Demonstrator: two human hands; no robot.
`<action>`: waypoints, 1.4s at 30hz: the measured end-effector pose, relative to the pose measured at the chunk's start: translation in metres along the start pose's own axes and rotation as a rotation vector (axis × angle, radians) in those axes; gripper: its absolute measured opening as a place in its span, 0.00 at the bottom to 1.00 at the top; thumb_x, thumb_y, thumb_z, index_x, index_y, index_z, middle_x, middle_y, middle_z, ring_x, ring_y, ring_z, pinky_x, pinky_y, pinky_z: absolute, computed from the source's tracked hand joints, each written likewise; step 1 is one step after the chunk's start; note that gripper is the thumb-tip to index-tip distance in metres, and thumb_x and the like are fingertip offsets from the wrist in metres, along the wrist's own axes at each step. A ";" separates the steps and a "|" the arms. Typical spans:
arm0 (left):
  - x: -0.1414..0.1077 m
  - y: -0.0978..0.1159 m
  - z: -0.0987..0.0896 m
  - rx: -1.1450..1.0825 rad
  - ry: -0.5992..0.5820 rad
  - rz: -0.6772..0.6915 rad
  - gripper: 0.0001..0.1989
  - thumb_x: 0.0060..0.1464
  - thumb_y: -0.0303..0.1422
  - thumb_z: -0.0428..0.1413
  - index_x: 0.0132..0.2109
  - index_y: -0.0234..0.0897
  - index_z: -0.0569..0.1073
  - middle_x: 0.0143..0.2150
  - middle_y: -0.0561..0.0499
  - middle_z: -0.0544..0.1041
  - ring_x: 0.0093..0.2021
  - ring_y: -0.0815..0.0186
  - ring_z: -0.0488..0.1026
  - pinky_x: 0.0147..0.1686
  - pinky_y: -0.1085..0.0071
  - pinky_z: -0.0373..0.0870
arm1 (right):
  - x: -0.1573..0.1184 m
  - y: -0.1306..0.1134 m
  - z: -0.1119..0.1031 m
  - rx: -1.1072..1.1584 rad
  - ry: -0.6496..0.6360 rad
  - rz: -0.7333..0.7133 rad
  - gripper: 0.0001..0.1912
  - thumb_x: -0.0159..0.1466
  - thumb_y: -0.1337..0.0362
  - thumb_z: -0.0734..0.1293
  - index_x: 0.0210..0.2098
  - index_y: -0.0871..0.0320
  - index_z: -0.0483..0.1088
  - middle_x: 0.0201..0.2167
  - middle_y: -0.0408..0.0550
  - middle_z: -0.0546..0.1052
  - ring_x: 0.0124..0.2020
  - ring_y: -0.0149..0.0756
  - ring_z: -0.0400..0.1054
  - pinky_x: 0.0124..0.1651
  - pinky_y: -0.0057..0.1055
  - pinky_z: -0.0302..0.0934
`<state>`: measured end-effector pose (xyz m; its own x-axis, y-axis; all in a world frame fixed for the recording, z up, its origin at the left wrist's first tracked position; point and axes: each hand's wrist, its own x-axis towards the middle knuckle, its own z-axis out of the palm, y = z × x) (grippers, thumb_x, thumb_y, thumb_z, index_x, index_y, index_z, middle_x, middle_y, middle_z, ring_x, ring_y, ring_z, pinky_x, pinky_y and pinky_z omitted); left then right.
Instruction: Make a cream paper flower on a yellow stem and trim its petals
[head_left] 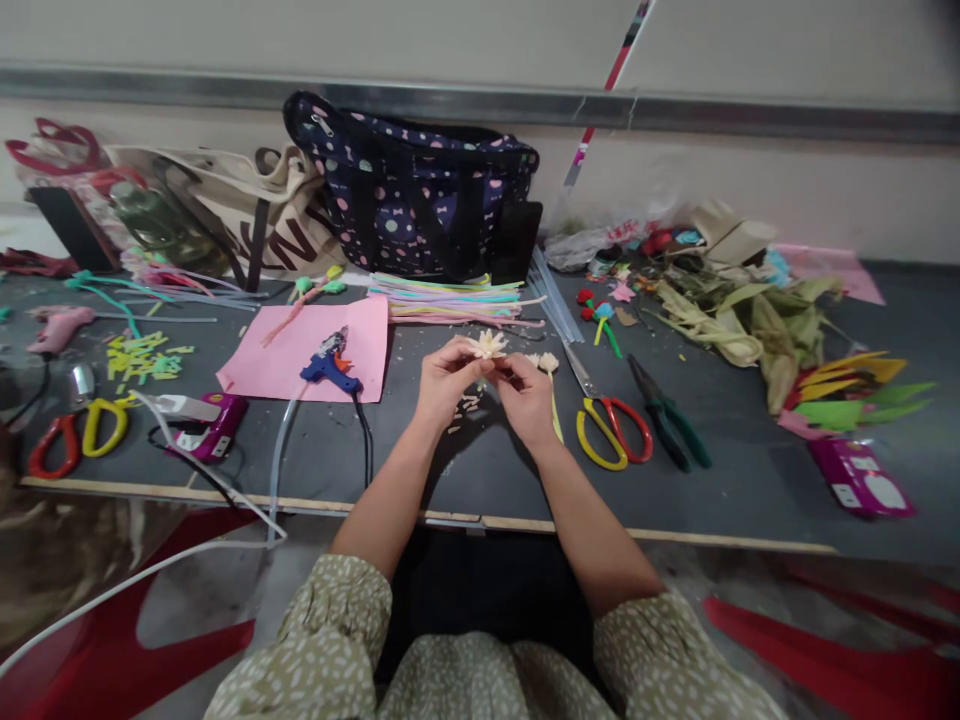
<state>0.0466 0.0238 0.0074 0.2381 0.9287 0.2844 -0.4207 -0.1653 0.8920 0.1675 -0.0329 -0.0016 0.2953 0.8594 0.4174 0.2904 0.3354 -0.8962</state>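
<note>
A small cream-coloured craft flower (488, 345) is held up between the fingertips of both my hands, above the dark table. My left hand (450, 375) pinches it from the left, and my right hand (523, 392) closes on its base from the right. What the fingers cover at the base is hidden. Just beyond my right hand lie more cream flowers (548, 362), one on a pale yellow-green stem. Small cream scraps (469, 404) are scattered on the table below my hands. Red-and-yellow-handled scissors (611, 425) rest to the right.
Pliers (667, 415) lie right of the scissors. On the left, a blue glue gun (330, 370) sits on a pink sheet (259, 350), its cable hanging over the table's front edge. Pastel pipe cleaners (450, 300) lie before a dotted navy bag (420, 190). Dried husks (720, 320) fill the right.
</note>
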 end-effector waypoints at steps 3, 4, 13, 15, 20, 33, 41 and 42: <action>0.000 0.001 0.000 0.039 -0.013 0.049 0.09 0.41 0.37 0.71 0.29 0.39 0.81 0.31 0.51 0.74 0.35 0.67 0.71 0.37 0.70 0.68 | 0.000 0.002 0.000 0.006 0.002 -0.022 0.08 0.64 0.58 0.68 0.32 0.56 0.74 0.31 0.43 0.73 0.30 0.33 0.66 0.32 0.29 0.59; 0.000 0.002 0.000 0.041 -0.009 0.047 0.10 0.40 0.37 0.72 0.28 0.39 0.81 0.31 0.51 0.74 0.35 0.67 0.71 0.38 0.69 0.68 | 0.000 0.002 0.000 0.003 0.003 -0.018 0.08 0.64 0.58 0.68 0.32 0.56 0.74 0.30 0.43 0.73 0.30 0.33 0.66 0.32 0.29 0.59; -0.002 0.010 0.005 0.004 0.022 -0.043 0.13 0.35 0.38 0.73 0.27 0.37 0.80 0.31 0.51 0.73 0.34 0.68 0.70 0.38 0.70 0.67 | -0.001 -0.002 0.000 -0.029 -0.023 0.019 0.12 0.65 0.54 0.68 0.33 0.55 0.75 0.31 0.44 0.74 0.31 0.34 0.66 0.33 0.30 0.60; -0.002 0.010 0.005 0.018 0.016 -0.042 0.13 0.36 0.38 0.73 0.27 0.38 0.80 0.31 0.51 0.73 0.34 0.68 0.70 0.37 0.71 0.67 | 0.000 0.000 0.000 -0.040 -0.026 0.030 0.12 0.65 0.53 0.68 0.33 0.55 0.75 0.31 0.44 0.75 0.31 0.34 0.66 0.33 0.29 0.60; 0.002 0.011 0.001 -0.083 0.148 -0.108 0.16 0.33 0.38 0.74 0.27 0.37 0.77 0.30 0.54 0.74 0.31 0.71 0.70 0.34 0.73 0.67 | -0.002 -0.001 0.003 -0.024 -0.069 0.089 0.08 0.64 0.58 0.67 0.37 0.55 0.76 0.35 0.46 0.78 0.33 0.35 0.70 0.34 0.30 0.61; 0.005 0.000 0.001 -0.082 0.193 -0.135 0.13 0.36 0.33 0.72 0.25 0.36 0.75 0.25 0.56 0.71 0.27 0.75 0.66 0.31 0.76 0.65 | 0.007 -0.005 -0.014 0.013 0.234 0.103 0.09 0.64 0.56 0.67 0.36 0.55 0.72 0.29 0.43 0.77 0.31 0.34 0.71 0.36 0.30 0.64; 0.006 0.001 0.000 -0.100 0.239 -0.143 0.16 0.37 0.36 0.72 0.26 0.36 0.73 0.25 0.57 0.72 0.26 0.75 0.68 0.31 0.76 0.65 | 0.015 -0.006 -0.034 0.021 0.301 0.145 0.12 0.63 0.53 0.67 0.35 0.56 0.73 0.29 0.43 0.77 0.26 0.32 0.67 0.31 0.29 0.62; 0.007 0.000 -0.001 -0.112 0.235 -0.152 0.16 0.37 0.36 0.72 0.26 0.36 0.72 0.24 0.57 0.72 0.25 0.75 0.68 0.31 0.75 0.66 | 0.014 -0.006 -0.044 0.007 0.313 0.146 0.12 0.63 0.54 0.68 0.36 0.56 0.73 0.29 0.43 0.76 0.26 0.32 0.67 0.31 0.29 0.62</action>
<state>0.0472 0.0301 0.0092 0.1020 0.9936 0.0493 -0.4927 0.0074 0.8702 0.2097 -0.0397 0.0166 0.5988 0.7386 0.3097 0.2189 0.2210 -0.9504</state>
